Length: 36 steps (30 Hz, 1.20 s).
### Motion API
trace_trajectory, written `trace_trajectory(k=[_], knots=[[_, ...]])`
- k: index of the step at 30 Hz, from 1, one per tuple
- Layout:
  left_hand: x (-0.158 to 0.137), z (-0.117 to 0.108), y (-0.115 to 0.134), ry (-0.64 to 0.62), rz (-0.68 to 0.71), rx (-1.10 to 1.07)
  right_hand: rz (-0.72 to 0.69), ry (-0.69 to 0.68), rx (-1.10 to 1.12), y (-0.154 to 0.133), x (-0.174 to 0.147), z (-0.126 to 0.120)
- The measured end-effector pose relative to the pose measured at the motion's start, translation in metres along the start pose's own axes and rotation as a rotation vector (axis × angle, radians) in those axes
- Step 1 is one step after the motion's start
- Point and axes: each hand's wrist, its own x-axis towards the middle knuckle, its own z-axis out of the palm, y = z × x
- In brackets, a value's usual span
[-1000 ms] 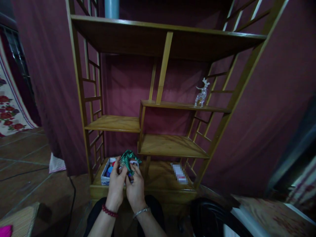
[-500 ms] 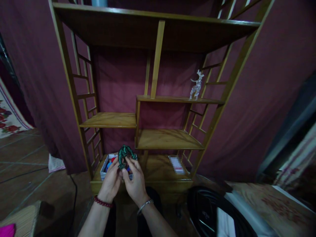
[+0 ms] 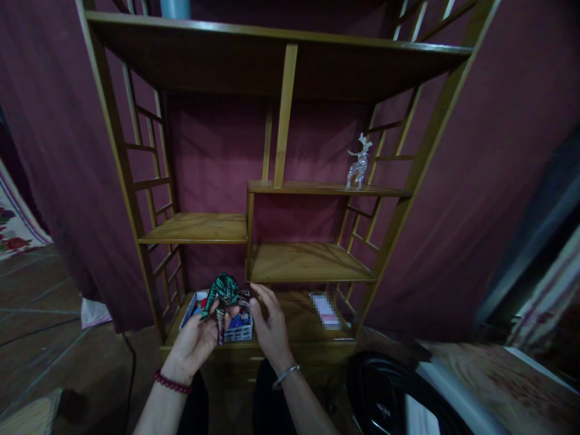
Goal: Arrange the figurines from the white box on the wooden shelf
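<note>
A shiny dark green toy figure [image 3: 225,290] with thick arms and brownish-purple legs is in my left hand [image 3: 197,341]. The palm faces up, with the fingers under and around the legs. My right hand [image 3: 272,320] is just right of the figure, thumb and fingers apart, holding nothing. Whether its fingertips touch the figure's arm, I cannot tell. Behind and below the figure, a light-coloured basket [image 3: 238,334] with red and blue things in it stands on the bottom shelf, partly hidden by my left hand and the figure.
The wooden shelf unit [image 3: 312,263] has stepped boards and lattice sides. A clear deer figurine [image 3: 357,163] stands on the right middle board. A blurred white packet [image 3: 325,311] lies on the bottom shelf. A black round object [image 3: 380,393] sits at lower right, a blue container [image 3: 176,8] on top.
My right hand has let go of the figure and moved right, its fingers spreading. My left hand has turned palm up and tilted the figure, so its legs now hang toward me.
</note>
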Motion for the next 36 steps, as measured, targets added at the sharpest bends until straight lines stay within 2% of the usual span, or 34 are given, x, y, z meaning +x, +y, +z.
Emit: trace_trajectory(k=[4,9,14,23,29,32,36], knots=[[0.0,0.007,-0.006,-0.051,0.04,0.067,-0.009,-0.047,0.07,-0.009,0.006,-0.006],[0.001,0.012,-0.013,-0.076,0.03,0.095,0.106,-0.157,0.252,-0.017,0.012,-0.009],[0.0,0.012,-0.016,-0.055,0.039,0.116,0.195,-0.183,0.309,-0.019,0.012,-0.01],[-0.005,0.011,-0.018,0.012,0.038,0.177,0.233,-0.194,0.291,-0.012,0.007,-0.007],[-0.001,0.002,-0.019,0.047,0.085,0.197,0.27,-0.223,0.191,-0.011,0.008,-0.009],[-0.001,-0.005,-0.019,0.053,0.1,0.24,0.337,-0.313,0.204,-0.008,0.007,-0.009],[0.001,-0.014,-0.019,0.033,0.142,0.254,0.494,-0.413,0.327,-0.005,0.005,-0.007]])
